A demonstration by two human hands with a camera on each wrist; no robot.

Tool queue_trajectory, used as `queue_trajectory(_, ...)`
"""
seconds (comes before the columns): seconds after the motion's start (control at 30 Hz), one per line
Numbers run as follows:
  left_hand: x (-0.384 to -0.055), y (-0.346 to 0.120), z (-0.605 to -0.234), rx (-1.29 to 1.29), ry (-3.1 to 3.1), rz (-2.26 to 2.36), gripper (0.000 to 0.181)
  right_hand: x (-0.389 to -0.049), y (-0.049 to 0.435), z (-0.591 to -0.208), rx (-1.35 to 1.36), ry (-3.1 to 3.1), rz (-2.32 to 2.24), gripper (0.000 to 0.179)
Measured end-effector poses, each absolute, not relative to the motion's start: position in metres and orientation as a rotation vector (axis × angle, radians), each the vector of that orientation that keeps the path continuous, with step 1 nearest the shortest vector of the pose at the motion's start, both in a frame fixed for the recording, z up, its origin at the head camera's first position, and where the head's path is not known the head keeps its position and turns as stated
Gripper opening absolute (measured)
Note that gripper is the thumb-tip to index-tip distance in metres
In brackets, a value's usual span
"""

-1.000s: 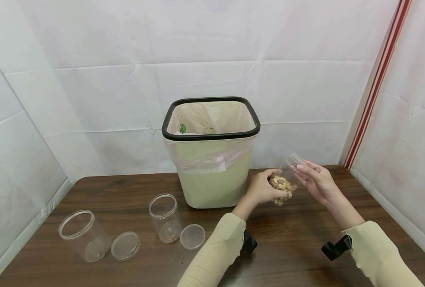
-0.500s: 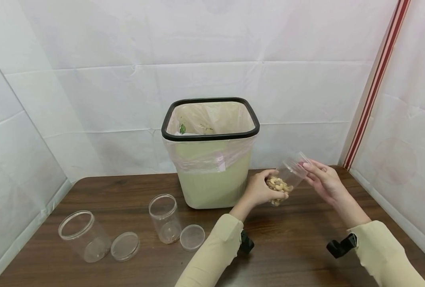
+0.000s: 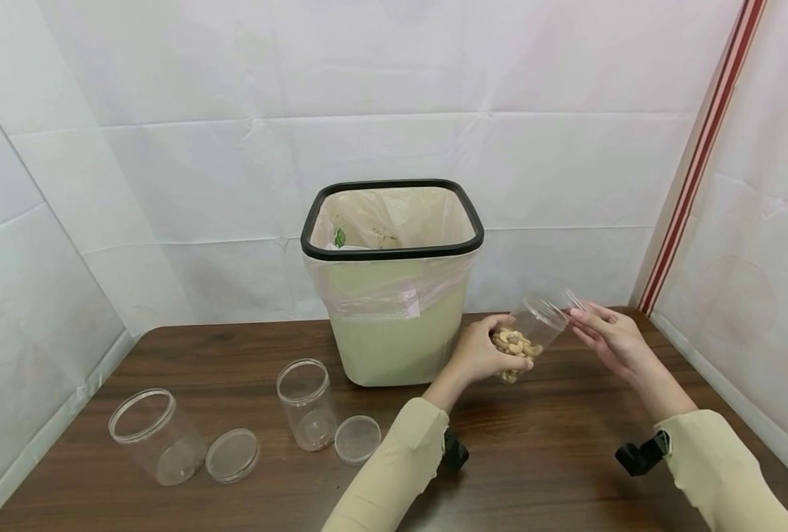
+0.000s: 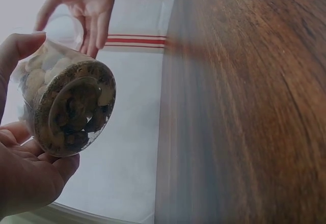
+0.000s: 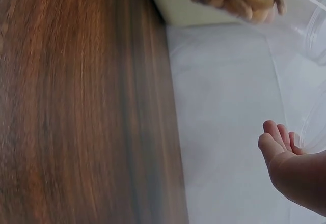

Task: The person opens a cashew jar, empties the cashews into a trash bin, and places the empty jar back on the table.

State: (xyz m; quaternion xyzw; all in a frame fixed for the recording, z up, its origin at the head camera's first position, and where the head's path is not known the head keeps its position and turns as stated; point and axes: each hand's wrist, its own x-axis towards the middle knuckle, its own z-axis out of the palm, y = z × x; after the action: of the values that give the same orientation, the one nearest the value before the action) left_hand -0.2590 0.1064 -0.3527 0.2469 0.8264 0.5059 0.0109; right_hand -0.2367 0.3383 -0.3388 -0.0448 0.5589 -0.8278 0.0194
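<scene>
My left hand (image 3: 483, 353) grips a clear plastic jar (image 3: 542, 319) beside the bin, above the table. Cashews (image 3: 512, 343) lie in its lower part, and the jar tilts with its mouth toward the right. Seen from the left wrist, the jar's round base (image 4: 76, 109) faces the camera, with fingers and thumb around its side. My right hand (image 3: 612, 340) pinches a clear lid (image 3: 575, 301) by its edge, a small gap from the jar's mouth. In the right wrist view, the lid (image 5: 315, 124) shows only partly at the frame's edge.
A pale green bin (image 3: 394, 332) with a black rim and pink liner stands at the table's back. To its front left are two uncovered clear jars (image 3: 307, 410) (image 3: 168, 443), with lids (image 3: 357, 440) (image 3: 232, 456) beside them on the wooden table (image 3: 534, 465).
The lid has come off the jar's mouth and moved right with my right hand. My left hand holds the jar nearly in place, with its rim now exposed.
</scene>
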Motion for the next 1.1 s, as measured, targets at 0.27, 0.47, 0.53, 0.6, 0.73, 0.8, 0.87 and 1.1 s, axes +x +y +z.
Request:
queue_trajectory(0.27, -0.259, 0.105, -0.354, 0.769, 2.561, 1.583, 0.068, -0.241, 0.350, -0.349, -0.046, 1.762, -2.542, 0.086)
queue_trajectory(0.47, -0.258, 0.105, -0.355, 0.766, 2.542, 1.592, 0.067, -0.244, 0.356, -0.354, 0.037, 1.818, -2.471, 0.089)
queue_trajectory(0.53, -0.258, 0.104, -0.355, 0.764, 2.536, 1.595, 0.067, -0.245, 0.358, -0.357, 0.053, 1.833, -2.450, 0.088)
queue_trajectory(0.6, -0.258, 0.104, -0.355, 0.763, 2.531, 1.597, 0.067, -0.246, 0.361, -0.359, 0.063, 1.844, -2.425, 0.088)
queue_trajectory(0.73, -0.257, 0.103, -0.355, 0.761, 2.526, 1.596, 0.067, -0.249, 0.363, -0.364, 0.068, 1.895, -2.361, 0.089)
queue_trajectory(0.8, -0.257, 0.102, -0.355, 0.759, 2.522, 1.596, 0.067, -0.250, 0.364, -0.366, 0.076, 1.949, -2.315, 0.090)
queue_trajectory(0.87, -0.257, 0.102, -0.355, 0.759, 2.519, 1.595, 0.067, -0.252, 0.365, -0.369, 0.100, 2.043, -2.242, 0.090)
queue_trajectory(1.1, -0.256, 0.102, -0.355, 0.758, 2.502, 1.592, 0.067, -0.258, 0.369, -0.378, 0.165, 2.395, -1.865, 0.090)
